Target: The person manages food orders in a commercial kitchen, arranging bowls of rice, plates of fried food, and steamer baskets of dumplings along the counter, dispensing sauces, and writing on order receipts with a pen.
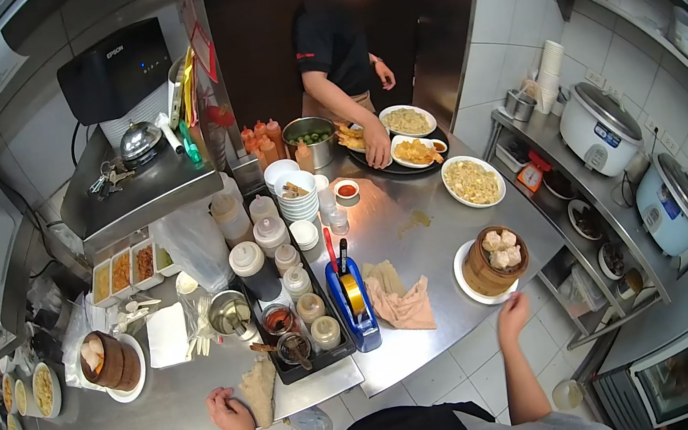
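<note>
My left hand [230, 413] is at the front edge of the steel counter, fingers loosely bent and apart, with nothing seen in it. Right beside it a beige cloth [258, 391] hangs over the edge. My right hand [512, 320] is just in front of a white plate [466, 282], fingers curled together, nothing visible in them; whether it touches the rim is unclear. On that plate stands a round bamboo steamer [491, 269] of pale dumplings [504, 249]. A blue tape dispenser [354, 312] and a peach cloth [405, 306] lie between my hands.
Across the counter a person's hand [377, 148] reaches to a plate of fried food [417, 151] on a black tray [395, 169]. Fried rice [474, 182] stands nearer. A black bin of sauce bottles [296, 312] is mid-counter; another steamer [112, 363] sits left. Rice cookers [600, 129] are at right.
</note>
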Demonstrator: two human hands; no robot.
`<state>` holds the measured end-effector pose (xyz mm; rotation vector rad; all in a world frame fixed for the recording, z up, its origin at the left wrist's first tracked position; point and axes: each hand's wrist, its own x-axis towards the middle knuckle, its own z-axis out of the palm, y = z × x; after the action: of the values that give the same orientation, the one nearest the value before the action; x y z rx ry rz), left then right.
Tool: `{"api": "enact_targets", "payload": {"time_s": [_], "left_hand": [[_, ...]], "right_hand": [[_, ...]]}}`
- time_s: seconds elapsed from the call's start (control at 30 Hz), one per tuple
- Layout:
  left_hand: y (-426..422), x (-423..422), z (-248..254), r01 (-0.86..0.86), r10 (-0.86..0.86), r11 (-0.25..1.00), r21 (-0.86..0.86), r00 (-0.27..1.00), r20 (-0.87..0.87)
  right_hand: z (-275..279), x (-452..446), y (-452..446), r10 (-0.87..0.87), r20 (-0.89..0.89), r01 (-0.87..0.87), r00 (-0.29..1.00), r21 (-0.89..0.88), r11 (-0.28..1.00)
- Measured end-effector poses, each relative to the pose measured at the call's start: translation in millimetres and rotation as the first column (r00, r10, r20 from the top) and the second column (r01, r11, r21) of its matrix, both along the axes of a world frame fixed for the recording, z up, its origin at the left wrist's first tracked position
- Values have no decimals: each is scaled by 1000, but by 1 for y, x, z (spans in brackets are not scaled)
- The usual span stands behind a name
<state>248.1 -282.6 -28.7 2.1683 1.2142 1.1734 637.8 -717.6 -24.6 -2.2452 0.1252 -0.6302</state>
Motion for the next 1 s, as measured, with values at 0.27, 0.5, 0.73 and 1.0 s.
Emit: {"api": "enact_targets", "payload": {"time_s": [0.27,0.5,0.73,1.0], "left_hand": [[-2,4,5,-23,23,1000,-8,1000,3],[-2,9,6,-60,61,998,18,998,-26],[0,10,3,-52,51,996,-77,999,-6],[-3,19,14,-55,51,994,-99,997,-51]], "right_hand": [[-30,9,152,413,-360,-513,836,-247,822],[37,134,170,559,-282,-603,780,-98,792],[5,181,208,322,-219,-379,921,-317,869],[-33,226,267,29,-381,-234,924,-505,831]]}}
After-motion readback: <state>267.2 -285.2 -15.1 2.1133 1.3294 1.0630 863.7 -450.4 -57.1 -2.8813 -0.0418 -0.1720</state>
